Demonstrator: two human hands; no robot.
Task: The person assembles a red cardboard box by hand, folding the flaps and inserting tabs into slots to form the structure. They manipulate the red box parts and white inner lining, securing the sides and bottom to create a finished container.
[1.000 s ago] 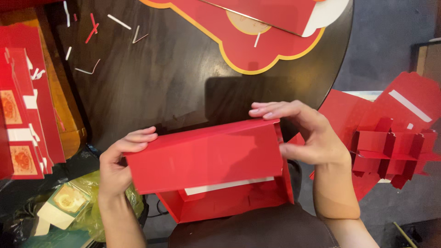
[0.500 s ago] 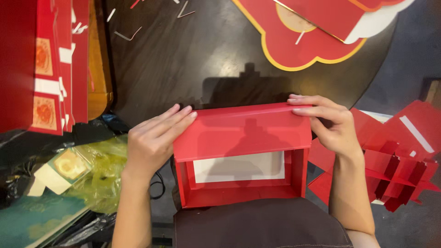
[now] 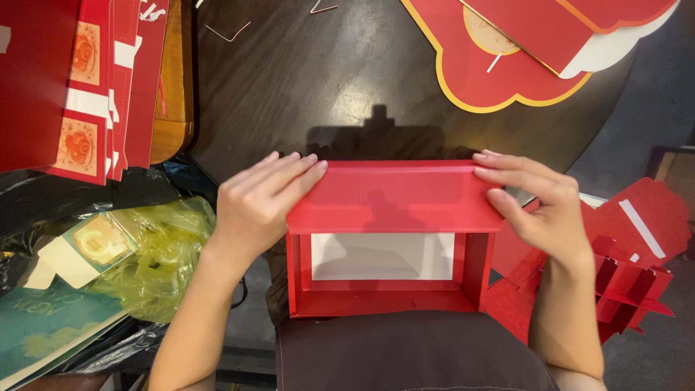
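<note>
Now folding the top flap of the red box (image 3: 391, 239), low in the middle. Left hand (image 3: 257, 199) and right hand (image 3: 539, 206) flat, fingers apart, pressing its ends. Next, probably tucking the flap down evenly.

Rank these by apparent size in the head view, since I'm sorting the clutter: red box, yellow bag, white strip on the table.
1. red box, largest
2. yellow bag, partly hidden by the left hand
3. white strip, smallest
</note>
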